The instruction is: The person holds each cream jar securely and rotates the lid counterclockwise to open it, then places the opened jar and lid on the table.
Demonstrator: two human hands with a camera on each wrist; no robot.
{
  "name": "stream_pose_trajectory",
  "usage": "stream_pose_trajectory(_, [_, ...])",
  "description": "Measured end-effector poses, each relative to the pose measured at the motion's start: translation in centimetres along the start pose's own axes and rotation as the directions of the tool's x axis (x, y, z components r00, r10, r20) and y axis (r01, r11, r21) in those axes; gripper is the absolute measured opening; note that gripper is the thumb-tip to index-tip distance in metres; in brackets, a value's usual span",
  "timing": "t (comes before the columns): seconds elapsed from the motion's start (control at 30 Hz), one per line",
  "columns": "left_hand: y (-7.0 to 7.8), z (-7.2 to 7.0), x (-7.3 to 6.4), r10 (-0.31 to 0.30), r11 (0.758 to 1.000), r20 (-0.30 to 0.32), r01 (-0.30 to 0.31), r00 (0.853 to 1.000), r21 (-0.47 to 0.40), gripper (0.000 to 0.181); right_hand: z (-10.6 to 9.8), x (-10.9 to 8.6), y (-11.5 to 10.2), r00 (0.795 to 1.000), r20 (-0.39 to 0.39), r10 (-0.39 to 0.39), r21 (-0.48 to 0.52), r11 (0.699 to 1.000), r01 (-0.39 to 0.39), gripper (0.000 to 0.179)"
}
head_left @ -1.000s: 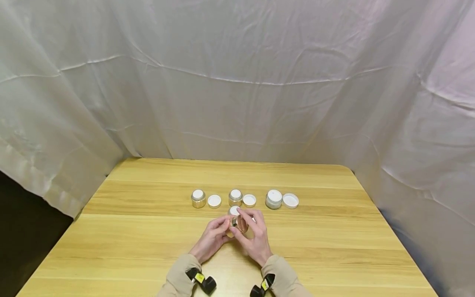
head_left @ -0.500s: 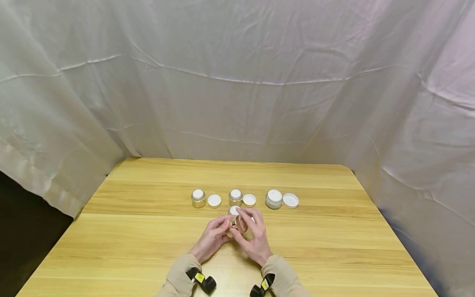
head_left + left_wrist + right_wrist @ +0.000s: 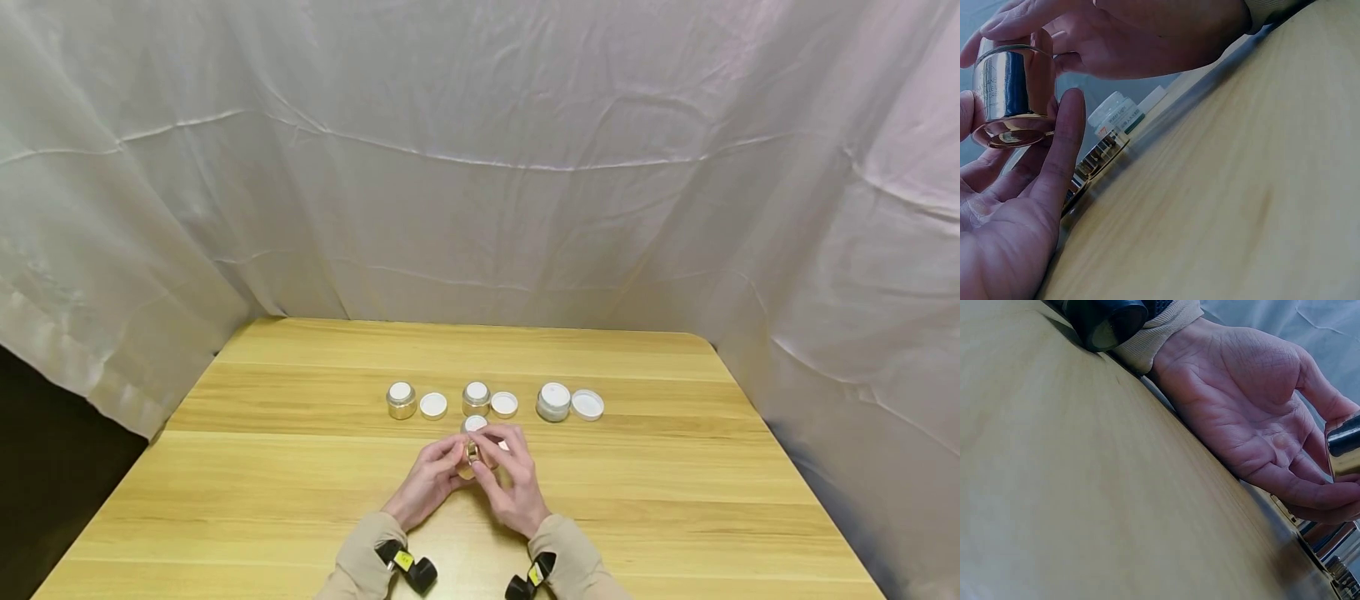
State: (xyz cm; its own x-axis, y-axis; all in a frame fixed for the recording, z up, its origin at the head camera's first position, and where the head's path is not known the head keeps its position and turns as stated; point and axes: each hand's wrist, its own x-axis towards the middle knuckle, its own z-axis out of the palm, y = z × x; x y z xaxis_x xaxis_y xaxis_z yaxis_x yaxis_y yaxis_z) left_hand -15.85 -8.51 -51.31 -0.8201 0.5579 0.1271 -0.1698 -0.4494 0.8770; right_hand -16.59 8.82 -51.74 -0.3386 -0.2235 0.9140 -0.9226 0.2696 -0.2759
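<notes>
A shiny gold cosmetic jar (image 3: 1013, 84) is held tilted between both hands, above the near middle of the table. My left hand (image 3: 425, 485) grips its lower part between thumb and fingers. The fingers of my right hand (image 3: 517, 487) curl round its upper end, seen from the palm side in the right wrist view. The seam between lid and body is hard to make out. Just beyond the fingers stands another jar with a white top (image 3: 475, 424), partly hidden by the right hand. Beside it a white disc (image 3: 503, 445) shows between the right fingers.
Behind the hands, a row holds a left gold jar (image 3: 401, 402) with its white lid (image 3: 433, 406), a middle gold jar (image 3: 476, 400) with a lid (image 3: 504, 405), and a pale jar (image 3: 553, 403) with a lid (image 3: 587, 405). Grey curtain (image 3: 480, 208) surrounds the wooden table (image 3: 675, 467).
My right fingers have turned round the upper end of the gold jar and drawn closer together, covering more of it. The left hand and the jars behind stay where they were.
</notes>
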Motion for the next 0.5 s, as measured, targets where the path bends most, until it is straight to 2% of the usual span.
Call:
stream_pose_trajectory(0.2, [0.01,0.1,0.01,-0.003,1.0,-0.016,0.003,1.0,0.002,0.026,-0.1,0.16,-0.19,0.999,0.038,-0.039,-0.037,0.999,0.04,0.037])
stream_pose_trajectory(0.37, [0.01,0.07,0.06,-0.002,1.0,-0.01,0.002,1.0,0.004,0.026,-0.22,0.13,-0.5,0.999,0.032,0.043,-0.083,0.996,-0.04,0.048])
stream_pose_trajectory(0.5, [-0.01,-0.02,0.09,0.005,1.0,0.008,-0.005,1.0,-0.007,0.026,-0.19,0.04,-0.49,0.997,0.001,0.075,-0.102,0.992,-0.074,0.048])
